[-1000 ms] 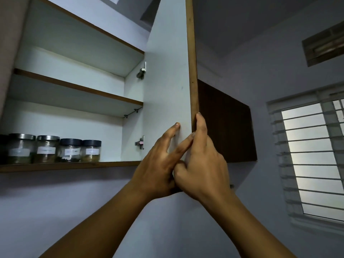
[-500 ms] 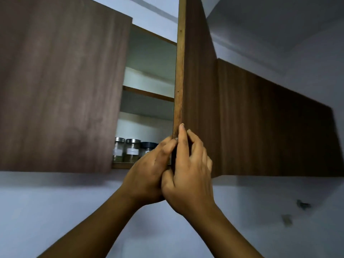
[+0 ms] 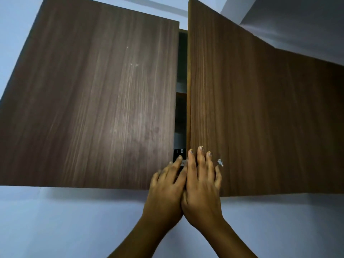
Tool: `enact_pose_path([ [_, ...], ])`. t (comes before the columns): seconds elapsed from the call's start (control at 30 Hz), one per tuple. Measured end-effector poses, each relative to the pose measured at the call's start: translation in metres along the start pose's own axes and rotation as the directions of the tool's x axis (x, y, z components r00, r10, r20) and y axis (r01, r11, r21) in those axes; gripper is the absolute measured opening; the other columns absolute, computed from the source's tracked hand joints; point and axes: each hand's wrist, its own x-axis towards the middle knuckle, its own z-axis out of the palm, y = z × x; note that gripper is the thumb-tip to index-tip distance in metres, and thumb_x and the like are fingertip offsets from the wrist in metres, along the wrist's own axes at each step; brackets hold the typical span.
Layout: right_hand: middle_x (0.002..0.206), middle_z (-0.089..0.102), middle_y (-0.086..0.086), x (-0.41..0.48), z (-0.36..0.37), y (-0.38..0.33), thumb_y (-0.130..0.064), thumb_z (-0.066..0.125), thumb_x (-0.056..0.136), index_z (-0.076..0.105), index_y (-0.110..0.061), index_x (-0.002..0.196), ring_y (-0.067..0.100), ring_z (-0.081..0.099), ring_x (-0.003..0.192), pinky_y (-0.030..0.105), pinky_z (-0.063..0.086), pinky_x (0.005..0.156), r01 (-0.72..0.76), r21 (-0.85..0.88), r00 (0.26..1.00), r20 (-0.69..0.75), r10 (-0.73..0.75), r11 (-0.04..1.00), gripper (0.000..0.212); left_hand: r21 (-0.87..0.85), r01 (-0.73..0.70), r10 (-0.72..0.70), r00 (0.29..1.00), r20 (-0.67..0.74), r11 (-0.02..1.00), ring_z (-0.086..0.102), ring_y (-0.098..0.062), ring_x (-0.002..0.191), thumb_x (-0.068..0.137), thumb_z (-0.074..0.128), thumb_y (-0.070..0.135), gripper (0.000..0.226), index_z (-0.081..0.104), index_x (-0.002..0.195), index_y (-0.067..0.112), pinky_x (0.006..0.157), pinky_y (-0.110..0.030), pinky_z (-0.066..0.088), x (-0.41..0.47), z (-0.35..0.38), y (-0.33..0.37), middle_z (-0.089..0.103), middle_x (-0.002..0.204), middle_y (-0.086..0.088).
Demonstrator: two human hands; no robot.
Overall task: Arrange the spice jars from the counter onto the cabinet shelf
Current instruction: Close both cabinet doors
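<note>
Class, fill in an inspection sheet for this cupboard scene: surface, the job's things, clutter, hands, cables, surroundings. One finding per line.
Surface: counter out of view; shelf hidden behind the left door, shut, and the right door, ajar by a narrow gap.
Job's things: one jar with a dark lid shows through the gap; no other seen.
Clutter: nothing seen.
Hands: left hand open, fingertips at the gap; right hand flat on the right door.
Cables: nothing seen.
Surroundings: pale wall below; small chip on the right door.
</note>
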Motion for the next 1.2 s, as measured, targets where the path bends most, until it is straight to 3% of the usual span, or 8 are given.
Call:
enact_pose_path([
  [0.17,0.154,0.019,0.013,0.005,0.029,-0.002,-0.035,0.024,0.086,0.018,-0.014,0.146,0.035,0.017,0.141,0.055,0.019,0.109,0.006,0.020,1.000,0.017,-0.006,1.000,0.064,0.323,0.004,0.006,0.999,-0.032,0.946,0.054,-0.044,0.116,0.060,0.081,0.045,0.075,0.058,0.127,0.020,0.078,-0.074,0.038,0.006,0.016,-0.026,0.056,0.133,-0.014],
  [0.3,0.151,0.029,0.013,0.007,0.045,0.001,-0.031,0.031,0.086,0.023,-0.013,0.144,0.036,0.027,0.138,0.055,0.024,0.105,0.024,-0.001,0.999,0.028,-0.024,1.000,0.062,0.374,0.049,-0.049,0.999,-0.009,0.926,0.052,-0.054,0.112,0.056,0.082,0.050,0.083,0.057,0.128,0.019,0.078,-0.076,0.033,0.009,0.028,-0.035,0.051,0.135,-0.021],
  [0.4,0.155,0.015,0.011,0.009,0.057,0.005,-0.036,0.022,0.088,0.014,-0.016,0.145,0.035,0.012,0.142,0.054,0.011,0.110,0.047,0.037,0.997,0.060,-0.049,0.998,0.061,0.399,0.061,-0.055,0.998,-0.025,0.915,0.049,-0.059,0.110,0.055,0.085,0.041,0.082,0.056,0.127,0.015,0.076,-0.077,0.033,0.011,0.035,-0.039,0.049,0.134,-0.028],
  [0.57,0.151,0.029,0.014,0.010,0.070,0.015,-0.037,0.031,0.086,0.031,-0.009,0.143,0.037,0.026,0.137,0.053,0.015,0.112,0.103,-0.016,0.992,0.080,-0.101,0.995,0.063,0.496,0.063,-0.091,0.995,0.033,0.866,0.049,-0.062,0.108,0.053,0.087,0.033,0.077,0.062,0.122,0.010,0.077,-0.079,0.030,0.013,0.042,-0.041,0.050,0.132,-0.029],
  [0.83,0.150,0.031,0.011,0.011,0.093,0.019,-0.045,0.047,0.080,0.041,-0.011,0.140,0.035,0.028,0.137,0.049,0.010,0.108,0.112,-0.055,0.991,0.083,-0.107,0.992,0.069,0.604,0.015,-0.059,0.997,0.054,0.797,0.048,-0.062,0.107,0.044,0.089,0.040,0.081,0.066,0.115,0.009,0.075,-0.078,0.031,0.011,0.053,-0.051,0.060,0.126,-0.017],
  [1.03,0.149,0.034,0.011,0.014,0.093,0.016,-0.051,0.044,0.076,0.043,-0.011,0.140,0.034,0.031,0.136,0.054,0.020,0.107,0.107,-0.044,0.990,0.094,-0.102,0.993,0.075,0.590,-0.020,-0.068,0.989,0.128,0.807,0.053,-0.059,0.105,0.042,0.090,0.041,0.082,0.066,0.115,0.010,0.075,-0.075,0.036,0.013,0.043,-0.048,0.063,0.123,-0.013],
  [1.1,0.150,0.032,0.011,0.013,0.086,0.015,-0.055,0.049,0.074,0.039,-0.011,0.142,0.034,0.029,0.137,0.057,0.023,0.109,0.091,-0.034,0.983,0.162,-0.085,0.995,0.081,0.582,-0.001,-0.139,0.971,0.196,0.813,0.044,-0.058,0.116,0.048,0.087,0.044,0.092,0.055,0.129,0.015,0.082,-0.075,0.036,0.013,0.034,-0.042,0.054,0.136,-0.010],
  [1.2,0.156,-0.011,0.005,0.016,0.077,0.022,-0.058,0.035,0.082,-0.005,-0.020,0.148,0.033,-0.005,0.144,0.052,-0.006,0.110,0.144,0.054,0.955,0.254,-0.153,0.988,0.086,0.515,0.054,-0.219,0.939,0.265,0.855,-0.011,-0.049,0.139,0.083,0.059,0.045,0.093,-0.006,0.147,0.027,0.107,-0.068,0.002,0.011,0.028,-0.041,-0.008,0.158,0.001],
])
